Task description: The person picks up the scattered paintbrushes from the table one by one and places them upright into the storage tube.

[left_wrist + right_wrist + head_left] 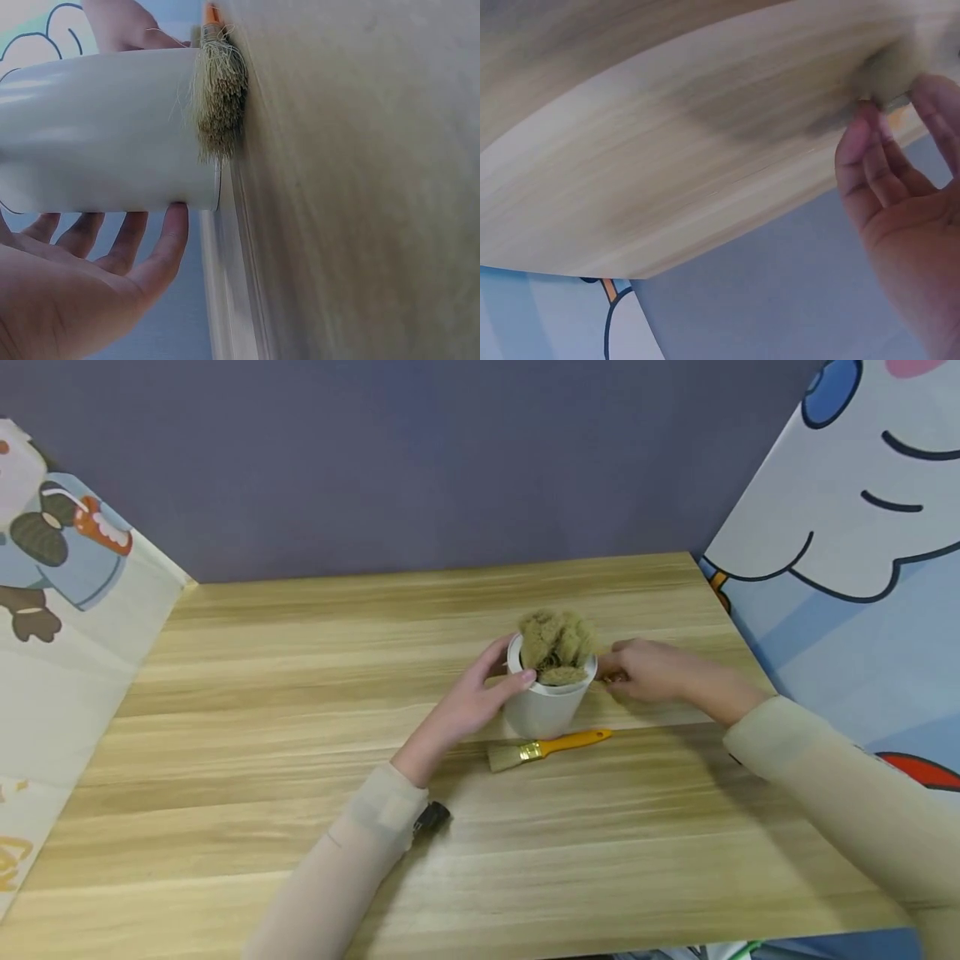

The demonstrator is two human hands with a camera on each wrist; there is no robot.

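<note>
A white pot [542, 714], filled with dry yellow-green moss [558, 643], stands upright on the wooden table. My left hand [480, 689] holds the pot from its left side, thumb at the rim; in the left wrist view its fingers touch the pot's wall. To the right of the pot, my right hand [645, 670] is low by the table. In the right wrist view, its fingertips pinch a small, blurred tan-green clump [889, 75] that looks like moss. Just in front of the pot lies a paintbrush [573, 741] with an orange handle and pale bristles [220, 97].
The light wooden table [262, 735] ends at a grey-purple wall [420, 468] at the back. Panels with cartoon prints, such as the right panel [840, 527], border both sides. A black piece [432, 817] shows under the left cuff.
</note>
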